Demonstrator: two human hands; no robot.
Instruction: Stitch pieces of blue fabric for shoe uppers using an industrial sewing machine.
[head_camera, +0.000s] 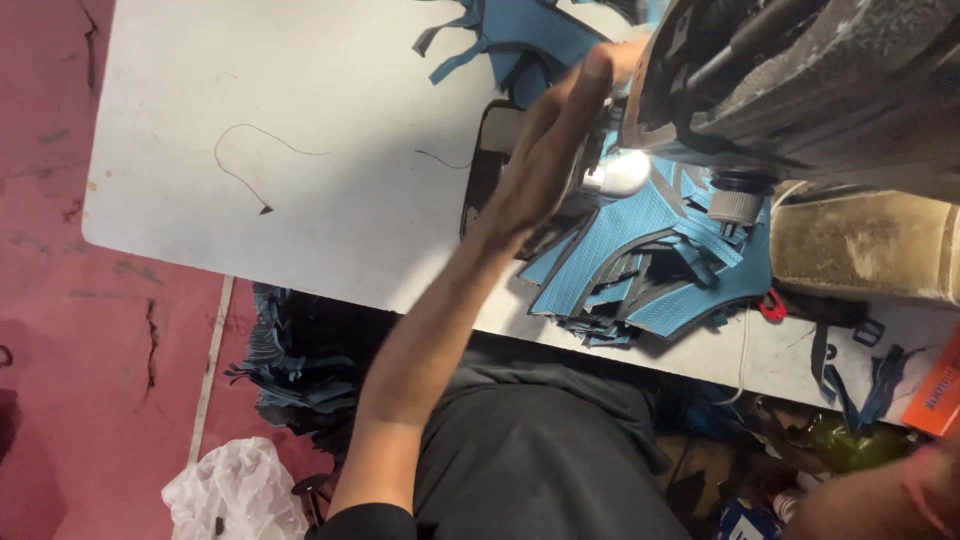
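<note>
The left hand (550, 150) reaches out flat, fingers straight and together, its tips at the head of the sewing machine (800, 80) where a small lamp glares; it pinches nothing that shows, and whether it presses the fabric beneath cannot be told. The right hand barely enters view at the lower right corner, too blurred to say how its fingers stand.

The work looks mid-run: a thick stack of blue mesh pieces (650, 280) with dark trim lies on the table (300, 150) just beside the machine, right of the left hand, and a second lot of blue pieces (520, 35) lies at the table's far edge (which pile is sewn and which waits cannot be told).

Of packaging, an orange box (938, 395) with printing sits at the table's right edge, and a crumpled white plastic bag (235, 495) lies on the red floor (50, 350).
</note>
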